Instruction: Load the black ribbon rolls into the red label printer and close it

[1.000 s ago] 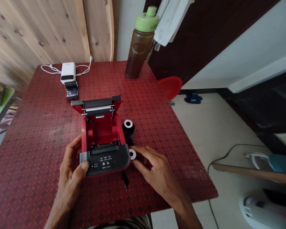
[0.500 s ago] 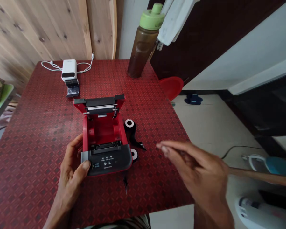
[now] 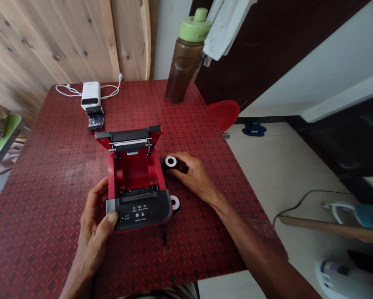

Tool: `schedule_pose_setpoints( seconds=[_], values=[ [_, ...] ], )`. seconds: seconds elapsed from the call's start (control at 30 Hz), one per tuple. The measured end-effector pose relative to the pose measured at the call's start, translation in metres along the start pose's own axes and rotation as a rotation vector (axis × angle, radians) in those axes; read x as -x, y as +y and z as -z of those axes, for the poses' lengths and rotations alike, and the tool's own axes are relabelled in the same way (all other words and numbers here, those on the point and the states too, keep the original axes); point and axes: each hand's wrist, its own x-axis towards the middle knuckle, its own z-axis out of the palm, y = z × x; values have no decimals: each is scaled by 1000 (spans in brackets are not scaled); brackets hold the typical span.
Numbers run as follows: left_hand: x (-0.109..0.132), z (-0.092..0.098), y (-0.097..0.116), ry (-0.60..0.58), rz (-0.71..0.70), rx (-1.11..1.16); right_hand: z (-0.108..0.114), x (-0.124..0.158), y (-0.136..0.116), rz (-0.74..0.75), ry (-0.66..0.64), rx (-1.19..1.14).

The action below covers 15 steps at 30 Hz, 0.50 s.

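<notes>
A red and black label printer (image 3: 139, 211) stands on the table with its lid (image 3: 130, 135) raised and its red inner bay (image 3: 135, 170) bare. My left hand (image 3: 96, 224) grips its front left corner, thumb on top by the small display and the other fingers along the side. Beside the printer's right wall, my right hand (image 3: 195, 174) has thumb and fingers around a black roll (image 3: 170, 161) with a white core. Its loose tail is hidden by the hand. Another black roll (image 3: 175, 203) with a white core lies against the printer's front right, partly covered.
The red patterned table (image 3: 49, 207) carries a white device (image 3: 91, 93) with a white cable and a dark strip at its front. A tall brown bottle (image 3: 186, 62) with a green lid stands at the back. A small black object (image 3: 164, 240) lies near the front edge.
My right hand has moved left and away from me, from above the table's right side to the far black roll, and has closed around it. My left hand stays on the printer.
</notes>
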Motion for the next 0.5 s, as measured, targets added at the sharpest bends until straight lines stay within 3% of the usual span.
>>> schedule_pose_setpoints(
  seconds=[0.17,0.3,0.37,0.5],
  values=[
    [1,3,-8,-37,-1,56,44,13,-30,30,84,8],
    [2,2,-8,-69,-26,70,77,21,-85,169,-35,189],
    [2,2,-7,-74,-40,74,73,18,-109,263,-65,260],
    [2,3,-6,-85,-55,68,31,1,-133,425,-215,447]
  ],
)
